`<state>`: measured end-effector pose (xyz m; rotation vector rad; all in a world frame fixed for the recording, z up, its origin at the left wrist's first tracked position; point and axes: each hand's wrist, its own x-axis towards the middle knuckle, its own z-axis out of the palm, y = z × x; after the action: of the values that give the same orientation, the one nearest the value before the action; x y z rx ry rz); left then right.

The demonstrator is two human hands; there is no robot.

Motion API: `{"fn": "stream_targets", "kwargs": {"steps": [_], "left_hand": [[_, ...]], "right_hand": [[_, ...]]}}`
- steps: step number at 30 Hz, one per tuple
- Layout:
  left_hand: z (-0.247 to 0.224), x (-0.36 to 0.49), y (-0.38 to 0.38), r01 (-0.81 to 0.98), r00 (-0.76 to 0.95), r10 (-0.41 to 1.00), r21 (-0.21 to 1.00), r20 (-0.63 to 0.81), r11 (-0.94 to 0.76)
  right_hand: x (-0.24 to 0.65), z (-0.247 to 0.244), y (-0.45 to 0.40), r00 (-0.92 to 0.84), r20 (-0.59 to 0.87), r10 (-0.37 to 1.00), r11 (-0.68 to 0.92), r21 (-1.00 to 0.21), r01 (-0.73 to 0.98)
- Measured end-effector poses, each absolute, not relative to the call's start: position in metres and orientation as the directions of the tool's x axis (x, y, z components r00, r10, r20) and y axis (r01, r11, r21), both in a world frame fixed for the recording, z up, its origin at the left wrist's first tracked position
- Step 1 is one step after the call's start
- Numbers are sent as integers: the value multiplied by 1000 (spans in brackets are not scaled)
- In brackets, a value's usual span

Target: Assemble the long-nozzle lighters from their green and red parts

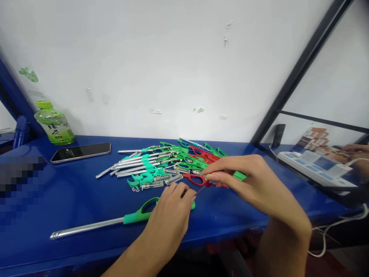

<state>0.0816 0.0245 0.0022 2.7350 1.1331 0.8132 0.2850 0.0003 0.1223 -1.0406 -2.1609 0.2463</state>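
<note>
My left hand (176, 204) is closed over the handle end of a green lighter-like tool (135, 216), whose silver tube points left on the blue table. A thin wire (200, 190) runs from its fingertips toward my right hand. With thumb and index finger pinched together, my right hand (230, 175) is at a small red part (208, 182); exactly what the fingertips grip is too small to tell. Beside them lies a red handle piece (196, 179). Behind both hands is a pile of silver tubes (135, 165), teal clips (145, 177), clear parts and green handles (193, 162).
A green-capped bottle (54, 125) and a phone (82, 152) are on the blue table (95, 200) at the left. A dark frame (296, 57) stands at the right. Past it are a white device (317, 167), stacked boxes and another person's hand (357, 150). A white cable (325, 238) hangs lower right.
</note>
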Motion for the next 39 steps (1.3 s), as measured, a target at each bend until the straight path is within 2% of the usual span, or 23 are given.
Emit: {"fn": "stream_targets", "kwargs": {"steps": [9,18,24,29,32,36,39], "left_hand": [[5,81,23,652,556,695,280,456,-704],[4,81,28,648,576,695,278,430,-709],[7,80,23,646,566,702,296,433,-704],[5,82,22,658,563,711,292,420,-694],[3,82,24,657,581,709,284,399,-698],[3,82,24,665,591,718,281,367,-692],[8,83,19,680,588,732,280,344,-677]], "right_hand": [[288,120,11,-468,435,769,638,-570,519],[282,119,5,-364,467,806,575,-468,672],[288,121,6,-467,519,716,698,-521,491],[279,115,13,-332,517,789,606,-564,562],[273,113,14,-277,521,807,563,-541,625],[277,115,11,-347,568,746,641,-475,602],[284,117,12,-441,535,721,691,-501,521]]}}
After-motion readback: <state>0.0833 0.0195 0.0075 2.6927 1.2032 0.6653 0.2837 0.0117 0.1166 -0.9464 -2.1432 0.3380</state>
